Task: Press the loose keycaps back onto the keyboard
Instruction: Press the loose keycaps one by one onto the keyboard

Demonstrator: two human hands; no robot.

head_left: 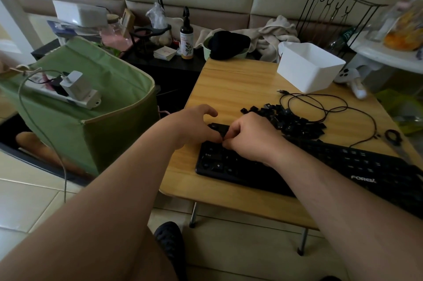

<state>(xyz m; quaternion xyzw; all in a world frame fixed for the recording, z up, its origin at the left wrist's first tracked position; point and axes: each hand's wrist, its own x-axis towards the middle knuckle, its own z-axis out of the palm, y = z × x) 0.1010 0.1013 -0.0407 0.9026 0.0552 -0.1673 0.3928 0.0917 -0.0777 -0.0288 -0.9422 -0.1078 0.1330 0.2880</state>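
Knee and forearms fill the bottom of my view, so I'm reading everything off the hands. Left hand and right hand meet over the keyboard, upper-left corner. Both sets of fingertips are curled together, pinching what looks like one keycap between them. It's dark on dark, so I can't tell if it's seated.

For this step I'd square the cap over its stem first, then push straight down with one fingertip while the other hand steadies it. A tilted push would likely jam it.

Remaining keycaps sit in a pile just beyond the right fingers, between the keyboard and the cable. Plenty left, so early in the job.

Containers: white bin well beyond the fingers, inside hidden by its wall. Green bag left of the left hand carries a power strip with a charger plugged in. Green bowl past the table holds a black cloth.
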